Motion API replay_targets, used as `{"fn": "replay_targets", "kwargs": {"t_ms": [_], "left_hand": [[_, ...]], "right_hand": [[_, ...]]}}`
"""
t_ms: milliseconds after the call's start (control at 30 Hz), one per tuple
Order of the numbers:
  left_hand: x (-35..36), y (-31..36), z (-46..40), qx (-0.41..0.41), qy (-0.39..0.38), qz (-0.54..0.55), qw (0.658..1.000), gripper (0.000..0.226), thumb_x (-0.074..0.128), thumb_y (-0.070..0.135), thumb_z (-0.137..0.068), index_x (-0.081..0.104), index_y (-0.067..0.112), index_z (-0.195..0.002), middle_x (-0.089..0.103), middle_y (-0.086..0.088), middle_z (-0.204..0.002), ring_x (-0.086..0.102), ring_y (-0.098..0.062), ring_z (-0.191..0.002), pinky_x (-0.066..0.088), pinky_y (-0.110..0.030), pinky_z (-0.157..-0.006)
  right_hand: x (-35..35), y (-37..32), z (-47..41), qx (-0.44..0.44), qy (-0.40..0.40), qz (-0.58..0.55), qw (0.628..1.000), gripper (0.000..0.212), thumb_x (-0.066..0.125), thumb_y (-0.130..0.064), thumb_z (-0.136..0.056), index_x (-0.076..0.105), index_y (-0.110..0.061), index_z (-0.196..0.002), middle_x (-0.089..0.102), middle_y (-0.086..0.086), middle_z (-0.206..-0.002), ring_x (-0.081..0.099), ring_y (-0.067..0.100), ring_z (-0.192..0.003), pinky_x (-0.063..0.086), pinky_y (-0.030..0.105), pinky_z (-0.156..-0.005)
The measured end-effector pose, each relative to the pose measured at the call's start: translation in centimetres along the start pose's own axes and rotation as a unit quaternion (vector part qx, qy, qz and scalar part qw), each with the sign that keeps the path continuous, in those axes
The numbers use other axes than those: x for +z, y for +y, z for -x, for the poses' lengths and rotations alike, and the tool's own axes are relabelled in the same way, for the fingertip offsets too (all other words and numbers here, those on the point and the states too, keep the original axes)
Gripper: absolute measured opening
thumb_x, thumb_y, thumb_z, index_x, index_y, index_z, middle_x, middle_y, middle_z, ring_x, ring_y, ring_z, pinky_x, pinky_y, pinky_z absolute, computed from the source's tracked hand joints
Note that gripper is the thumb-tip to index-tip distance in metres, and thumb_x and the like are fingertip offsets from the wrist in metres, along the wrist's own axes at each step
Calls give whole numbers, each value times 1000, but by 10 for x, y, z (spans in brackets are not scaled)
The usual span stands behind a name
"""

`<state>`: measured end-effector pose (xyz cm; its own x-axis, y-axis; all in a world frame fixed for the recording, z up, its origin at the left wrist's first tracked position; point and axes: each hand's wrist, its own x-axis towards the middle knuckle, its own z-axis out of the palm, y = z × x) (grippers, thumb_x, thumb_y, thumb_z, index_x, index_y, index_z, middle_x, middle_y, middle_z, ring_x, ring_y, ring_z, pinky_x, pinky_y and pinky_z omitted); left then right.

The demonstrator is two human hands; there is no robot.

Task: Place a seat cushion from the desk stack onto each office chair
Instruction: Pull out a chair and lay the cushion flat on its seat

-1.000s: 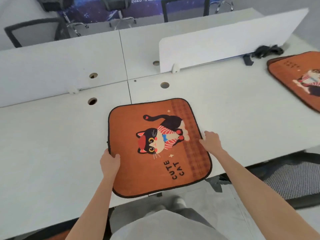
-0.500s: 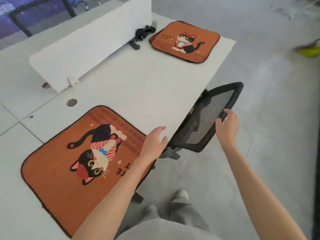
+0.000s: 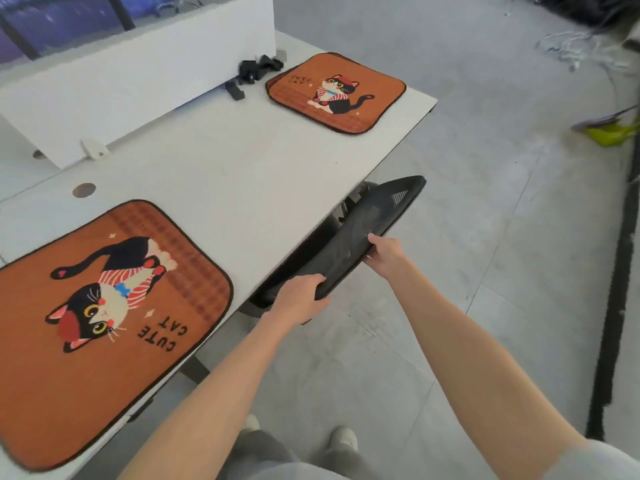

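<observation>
An orange cat-print seat cushion (image 3: 104,317) lies flat on the white desk (image 3: 242,188) at the near left, overhanging the front edge. A second orange cushion (image 3: 336,93) rests at the desk's far right corner. The black mesh backrest of an office chair (image 3: 374,230) pokes out from under the desk edge; its seat is hidden beneath the desk. My left hand (image 3: 299,301) grips the near end of the backrest's top rim. My right hand (image 3: 386,254) grips the rim farther along.
A white divider panel (image 3: 138,81) stands along the desk's back. Black clips (image 3: 256,72) lie beside the far cushion. Grey floor stretches to the right, with a green dustpan (image 3: 609,131) and tangled cables (image 3: 575,46) at the far right.
Both hands let go of the near cushion, which stays on the desk. My view swung right, and both hands reached to the chair's backrest and took hold of its rim.
</observation>
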<state>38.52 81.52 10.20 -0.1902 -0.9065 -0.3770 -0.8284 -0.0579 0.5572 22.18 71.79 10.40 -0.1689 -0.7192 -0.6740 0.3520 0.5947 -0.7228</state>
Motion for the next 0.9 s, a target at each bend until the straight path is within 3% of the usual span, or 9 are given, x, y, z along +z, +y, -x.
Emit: {"fn": "replay_targets", "kwargs": {"t_ms": [67, 167, 300, 367, 467, 567, 767, 867, 900], "left_hand": [[1, 6, 5, -22, -14, 35, 999, 49, 59, 29, -85, 48, 14, -131, 61, -7, -125, 63, -25, -105, 52, -37, -91], [8, 16, 9, -31, -19, 37, 999, 55, 63, 28, -83, 46, 15, -134, 58, -6, -130, 59, -23, -113, 49, -35, -97], [21, 36, 10, -8, -30, 10, 999, 54, 67, 28, -79, 52, 14, -129, 61, -5, -127, 59, -22, -113, 46, -32, -96], [30, 46, 10, 7, -30, -13, 999, 53, 69, 27, -75, 56, 15, -125, 66, -5, -121, 63, -22, -106, 49, -31, -92], [47, 59, 12, 25, -22, -18, 999, 50, 69, 29, -71, 60, 20, -120, 69, -1, -113, 65, -21, -97, 51, -30, -87], [65, 78, 12, 59, -26, -18, 998, 52, 68, 38, -70, 60, 23, -119, 70, 1, -112, 63, -20, -102, 49, -31, -91], [110, 124, 14, 130, -73, -54, 987, 63, 65, 58, -67, 58, 27, -122, 73, 1, -105, 62, -20, -102, 46, -30, -93], [132, 148, 19, 158, -94, -48, 982, 70, 62, 63, -63, 56, 28, -124, 73, 2, -101, 63, -17, -102, 45, -29, -94], [139, 156, 21, 168, -102, -51, 979, 71, 62, 63, -63, 56, 27, -124, 73, 2, -101, 63, -17, -103, 45, -29, -95]], "right_hand": [[-7, 0, -1, 11, -4, 16, 1000, 15, 46, -1, -92, 48, -6, -106, 55, 12, -110, 57, 23, -88, 48, 45, -96], [-22, 0, -4, 8, -9, 24, 1000, 17, 49, -3, -91, 48, -7, -107, 55, 13, -120, 56, 26, -102, 47, 48, -97], [-51, 3, -3, 1, -14, 30, 999, 4, 48, -4, -93, 51, -4, -94, 59, 10, -100, 59, 21, -82, 48, 48, -96], [-68, 4, -1, -1, -6, 20, 1000, 14, 48, -5, -93, 51, -7, -79, 58, 6, -84, 58, 18, -73, 50, 47, -93], [-96, 2, 4, -9, -4, -3, 1000, 21, 48, -3, -92, 49, -7, -71, 52, 7, -73, 54, 19, -67, 54, 41, -74], [-126, -2, 12, -21, 21, -17, 999, 23, 47, -2, -92, 49, -7, -70, 51, 7, -71, 52, 18, -66, 51, 36, -63], [-210, -3, 32, -26, 39, -48, 998, 19, 46, -4, -93, 50, -7, -75, 56, 8, -76, 56, 18, -69, 54, 24, -44], [-248, -2, 40, -33, 59, -51, 996, 8, 46, -5, -93, 51, -11, -92, 56, 2, -82, 56, 14, -72, 53, 31, -57], [-260, 0, 43, -37, 64, -59, 996, 19, 46, -5, -93, 49, -15, -109, 57, -1, -86, 56, 13, -74, 51, 32, -63]]}}
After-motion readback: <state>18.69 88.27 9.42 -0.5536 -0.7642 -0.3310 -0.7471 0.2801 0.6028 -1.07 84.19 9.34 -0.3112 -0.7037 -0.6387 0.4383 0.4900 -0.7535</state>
